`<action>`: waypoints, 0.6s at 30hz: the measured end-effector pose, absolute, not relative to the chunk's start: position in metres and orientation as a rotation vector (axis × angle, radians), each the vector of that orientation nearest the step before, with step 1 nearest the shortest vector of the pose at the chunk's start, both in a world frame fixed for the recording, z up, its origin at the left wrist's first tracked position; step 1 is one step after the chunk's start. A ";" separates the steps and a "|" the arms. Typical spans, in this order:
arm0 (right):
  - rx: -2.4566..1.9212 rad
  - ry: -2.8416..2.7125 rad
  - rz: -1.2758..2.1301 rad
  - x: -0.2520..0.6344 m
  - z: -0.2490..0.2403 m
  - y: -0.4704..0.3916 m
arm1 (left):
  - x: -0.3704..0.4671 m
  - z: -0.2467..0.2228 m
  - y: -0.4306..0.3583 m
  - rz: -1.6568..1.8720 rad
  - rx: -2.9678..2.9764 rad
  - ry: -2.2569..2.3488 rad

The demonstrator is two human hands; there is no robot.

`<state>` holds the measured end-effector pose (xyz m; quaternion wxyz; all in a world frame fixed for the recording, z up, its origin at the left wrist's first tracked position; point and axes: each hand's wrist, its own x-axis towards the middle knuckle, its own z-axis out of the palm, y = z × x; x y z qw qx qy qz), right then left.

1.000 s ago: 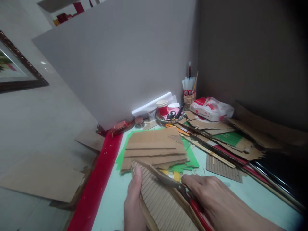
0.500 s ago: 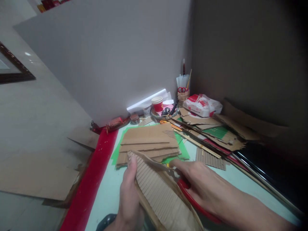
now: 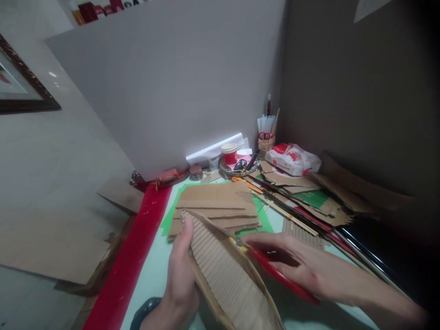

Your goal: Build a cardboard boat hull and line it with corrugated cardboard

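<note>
A curved cardboard piece with ribbed corrugation (image 3: 227, 275) slants across the front of the view, its rim standing up along the edges. My left hand (image 3: 180, 261) grips its left edge near the narrow far tip, thumb on top. On the other side, my right hand (image 3: 292, 263) is wrapped around a red-handled tool (image 3: 264, 266) resembling pliers. The tool's metal head, with some yellow beside it, is at the cardboard's right rim; whether its jaws are closed cannot be made out. Behind lie stacked flat cardboard sheets (image 3: 213, 197) on a green sheet (image 3: 266, 220).
At the back are a red paper cup (image 3: 229, 155), a round tray (image 3: 225, 171), a holder with brushes and scissors (image 3: 266, 144), and a white-and-red package (image 3: 292, 159). Cardboard scraps (image 3: 330, 201) and thin sticks (image 3: 292, 215) cover the right. A red strip (image 3: 137, 261) runs along the left edge.
The red-handled tool and my right hand have shifted slightly along the cardboard's right rim, and the fingers look looser around the handles. My left hand keeps its hold. The camera view has tilted slightly.
</note>
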<state>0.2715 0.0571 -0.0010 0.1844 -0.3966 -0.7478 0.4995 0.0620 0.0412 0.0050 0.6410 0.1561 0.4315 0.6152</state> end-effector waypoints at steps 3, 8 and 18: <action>-1.186 -2.050 1.373 0.278 -0.008 0.055 | 0.060 0.007 0.041 1.393 0.358 0.978; -1.158 -2.044 1.411 0.282 -0.006 0.051 | 0.061 0.011 0.040 1.422 0.443 0.990; -1.301 -2.118 1.367 0.259 0.013 0.042 | 0.063 -0.006 0.037 1.482 0.523 1.080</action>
